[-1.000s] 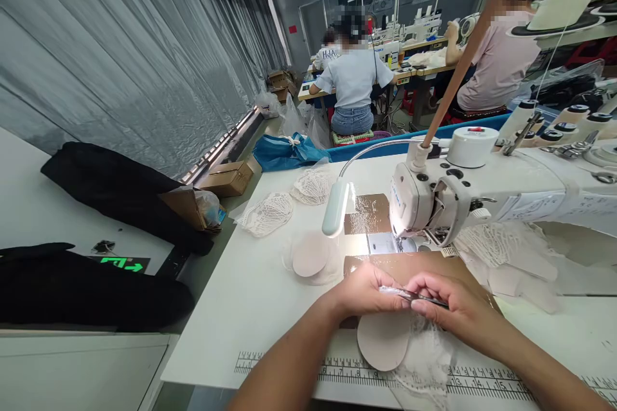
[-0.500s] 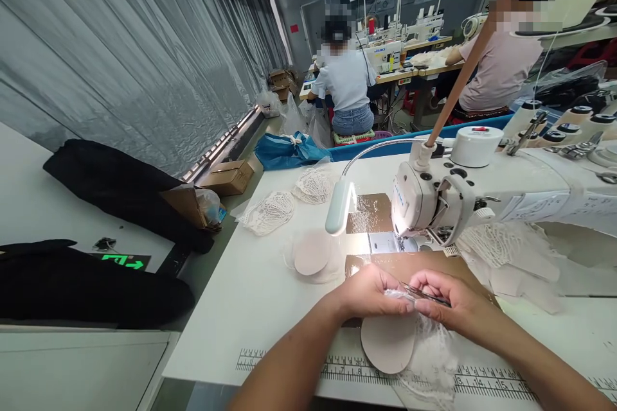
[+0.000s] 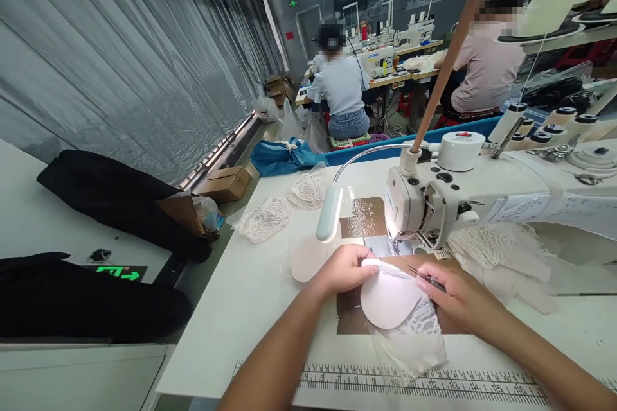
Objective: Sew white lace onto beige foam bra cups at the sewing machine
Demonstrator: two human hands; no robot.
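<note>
Both hands have moved away from the table's near edge toward the sewing machine (image 3: 434,202) since the earlier frames, carrying the work with them. Left hand (image 3: 343,268): fingers closed on the upper left edge of the oval beige pad (image 3: 388,300), pinching it together with the white lace piece (image 3: 414,337) that lies under and below it. Right hand (image 3: 456,295): fingers pinched on a pair of metal tweezers (image 3: 424,277), whose tips point at the pad's upper right edge. Pad and lace rest on the brown sheet (image 3: 349,318) on the white table (image 3: 250,308), just in front of the machine's needle area, which is lit by the gooseneck lamp (image 3: 330,213). A printed ruler (image 3: 434,384) runs along the near table edge. More beige pads (image 3: 303,257) lie left of the left hand; lace stacks (image 3: 264,218) lie farther back, and another lace heap (image 3: 486,245) sits under the machine arm. Thread cones (image 3: 544,125) stand behind the machine. Black fabric (image 3: 116,196) and cardboard boxes (image 3: 224,183) lie to the left beside the grey curtain (image 3: 120,51). Two other people (image 3: 340,87) sit at sewing stations in the background.
</note>
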